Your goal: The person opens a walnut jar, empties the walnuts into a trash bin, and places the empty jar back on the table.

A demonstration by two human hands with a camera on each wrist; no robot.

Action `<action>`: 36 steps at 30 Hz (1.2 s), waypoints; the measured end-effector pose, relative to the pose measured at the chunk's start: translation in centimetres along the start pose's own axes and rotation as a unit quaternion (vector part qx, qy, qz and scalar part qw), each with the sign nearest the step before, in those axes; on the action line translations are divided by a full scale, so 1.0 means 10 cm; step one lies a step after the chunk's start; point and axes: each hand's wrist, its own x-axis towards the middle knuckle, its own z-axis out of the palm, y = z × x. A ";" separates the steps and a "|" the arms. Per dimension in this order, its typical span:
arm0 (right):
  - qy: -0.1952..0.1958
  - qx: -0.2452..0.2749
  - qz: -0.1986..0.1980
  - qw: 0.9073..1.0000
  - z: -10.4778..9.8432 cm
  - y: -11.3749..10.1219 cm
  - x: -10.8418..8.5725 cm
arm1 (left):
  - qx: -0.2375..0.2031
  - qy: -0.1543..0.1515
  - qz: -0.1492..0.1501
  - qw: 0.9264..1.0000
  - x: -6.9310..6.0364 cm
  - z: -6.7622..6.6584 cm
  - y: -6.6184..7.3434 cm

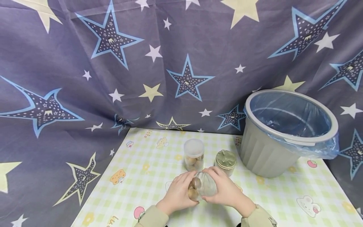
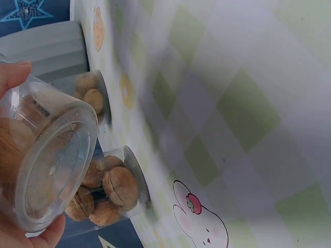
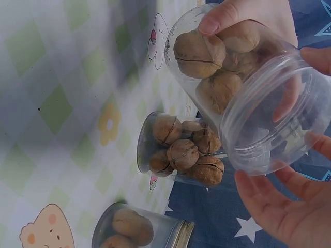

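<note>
A clear plastic jar (image 1: 193,193) with several walnuts (image 3: 199,54) inside is held tilted on its side above the table. My left hand (image 1: 178,193) grips its body near the base, fingers and thumb on opposite sides. Around its clear, ridged lid (image 1: 209,185) curl the fingers of my right hand (image 1: 227,190); whether the lid is still threaded on cannot be made out. Just beyond stands an upright walnut jar (image 1: 194,156) with a whitish translucent lid. To its right is another walnut jar (image 1: 226,162) with a green, crinkled top.
A grey trash bin (image 1: 262,154) lined with a blue bag (image 1: 320,148) stands at the back right of the table. Green-and-white checked cloth (image 1: 141,189) covers the table. A star-patterned curtain (image 1: 170,41) hangs behind and along the left.
</note>
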 end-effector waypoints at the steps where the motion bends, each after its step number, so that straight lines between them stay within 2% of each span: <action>1: -0.001 0.001 0.000 1.000 0.00 0.00 0.00 | -0.002 0.000 -0.001 1.000 0.00 0.00 0.00; 7: 0.004 0.010 0.005 1.000 -0.04 0.00 0.00 | -0.018 0.014 -0.001 1.000 -0.01 -0.04 -0.01; 13: 0.029 0.002 0.006 1.000 -0.11 0.05 -0.01 | -0.043 0.036 -0.033 0.998 -0.04 -0.06 -0.07; 17: 0.034 0.002 0.025 0.999 -0.15 0.10 -0.04 | -0.055 0.046 -0.049 0.996 -0.08 -0.08 -0.11; 20: 0.016 0.002 0.048 0.999 -0.16 0.14 -0.07 | -0.067 0.055 -0.063 0.994 -0.12 -0.11 -0.16; 25: -0.032 0.019 0.072 0.997 -0.13 0.18 -0.12 | -0.079 0.089 -0.088 0.989 -0.21 -0.17 -0.29; 31: -0.084 0.042 0.073 0.993 -0.06 0.26 -0.19 | -0.062 0.126 -0.104 0.985 -0.29 -0.26 -0.41; 36: -0.096 0.029 0.059 0.993 0.02 0.32 -0.23 | -0.067 0.146 -0.115 0.980 -0.32 -0.31 -0.47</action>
